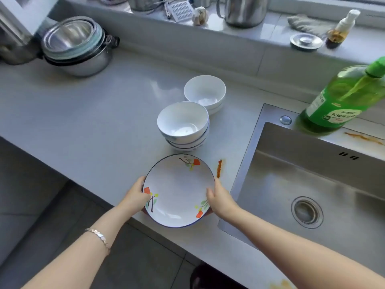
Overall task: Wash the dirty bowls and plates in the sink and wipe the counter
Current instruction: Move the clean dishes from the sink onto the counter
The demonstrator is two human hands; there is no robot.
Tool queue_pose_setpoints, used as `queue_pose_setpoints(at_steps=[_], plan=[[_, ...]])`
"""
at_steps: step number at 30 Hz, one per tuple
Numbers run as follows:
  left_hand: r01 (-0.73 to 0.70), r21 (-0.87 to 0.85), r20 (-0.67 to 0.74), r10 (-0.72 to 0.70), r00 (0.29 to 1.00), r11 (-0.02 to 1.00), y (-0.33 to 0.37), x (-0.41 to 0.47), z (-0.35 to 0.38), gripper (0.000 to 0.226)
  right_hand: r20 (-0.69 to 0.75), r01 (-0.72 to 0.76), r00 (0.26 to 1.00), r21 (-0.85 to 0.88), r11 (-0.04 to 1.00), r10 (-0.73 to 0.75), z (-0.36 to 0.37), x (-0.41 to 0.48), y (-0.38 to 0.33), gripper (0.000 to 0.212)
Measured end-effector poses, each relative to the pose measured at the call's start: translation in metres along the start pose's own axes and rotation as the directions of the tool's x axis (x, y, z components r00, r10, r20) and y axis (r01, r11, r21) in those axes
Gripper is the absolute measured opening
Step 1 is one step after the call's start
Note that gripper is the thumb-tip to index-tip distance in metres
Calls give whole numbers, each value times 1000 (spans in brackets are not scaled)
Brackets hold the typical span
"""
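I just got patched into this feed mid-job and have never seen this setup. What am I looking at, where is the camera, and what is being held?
There is no machine: a person works with bare hands, and the one camera sits on their head, looking down. The left hand and right hand grip opposite edges of a flowered plate at the counter's front edge. Behind it stand a stack of white bowls and another bowl stack. An orange smear marks the counter beside the plate. To the right is the steel sink, with a green bottle on its rim.
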State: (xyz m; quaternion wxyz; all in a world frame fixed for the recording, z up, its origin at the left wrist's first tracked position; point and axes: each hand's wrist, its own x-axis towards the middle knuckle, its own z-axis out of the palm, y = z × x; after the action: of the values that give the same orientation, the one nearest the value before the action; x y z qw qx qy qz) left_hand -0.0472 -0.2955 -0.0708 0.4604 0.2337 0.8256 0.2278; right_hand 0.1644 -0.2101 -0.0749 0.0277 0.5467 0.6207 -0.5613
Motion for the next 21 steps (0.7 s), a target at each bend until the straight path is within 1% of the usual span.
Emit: queue_pose_setpoints(at_steps=[3, 6, 8, 9, 10, 12, 13, 15, 16, 17, 18, 19, 21], plan=[[-74, 1, -7, 74, 997, 997, -5, 6, -7, 49, -46, -3, 999, 77, 997, 6, 7, 6, -3, 34], [-97, 3, -41, 97, 994, 995, -9, 8, -8, 52, -15, 23, 1000, 137, 990, -21, 12, 5, 3, 42], [-103, 24, -104, 105, 989, 994, -11, 7, -9, 50, 17, 19, 1000, 186, 982, -23, 12, 1, 6, 47], [-114, 49, -138, 120, 983, 992, -10, 6, -10, 46, 40, 10, 999, 182, 983, -18, 13, 1, 6, 47], [-125, 92, -170, 139, 976, 988, -10, 5, -11, 42, 60, 7, 998, 157, 988, -16, 14, 1, 4, 45], [-118, 249, -229, 177, 957, 961, -7, 2, -8, 40, 77, 12, 997, 106, 994, -20, 18, 3, -2, 42], [-91, 349, -256, 188, 948, 933, -3, -2, -4, 42, 71, 14, 997, 89, 996, -21, 19, 5, -5, 45], [-36, 541, -303, 235, 924, 840, 8, -12, 11, 50, 103, 13, 994, 77, 997, -21, 16, 7, -11, 48], [-41, 611, -299, 278, 913, 791, 16, -19, 21, 53, 136, 17, 990, 73, 997, -27, 12, 5, -13, 46], [-83, 648, -268, 329, 905, 757, 26, -27, 33, 54, 173, 26, 984, 56, 998, -35, 6, 2, -11, 45], [-156, 662, -205, 377, 903, 733, 35, -33, 47, 53, 202, 38, 979, 20, 999, -41, -3, -2, -8, 47], [-238, 650, -120, 407, 906, 722, 46, -40, 63, 50, 216, 51, 975, -24, 998, -45, -14, -8, 0, 49], [-350, 570, 43, 399, 916, 743, 70, -53, 98, 41, 211, 61, 977, -88, 994, -42, -43, -24, 20, 46]])
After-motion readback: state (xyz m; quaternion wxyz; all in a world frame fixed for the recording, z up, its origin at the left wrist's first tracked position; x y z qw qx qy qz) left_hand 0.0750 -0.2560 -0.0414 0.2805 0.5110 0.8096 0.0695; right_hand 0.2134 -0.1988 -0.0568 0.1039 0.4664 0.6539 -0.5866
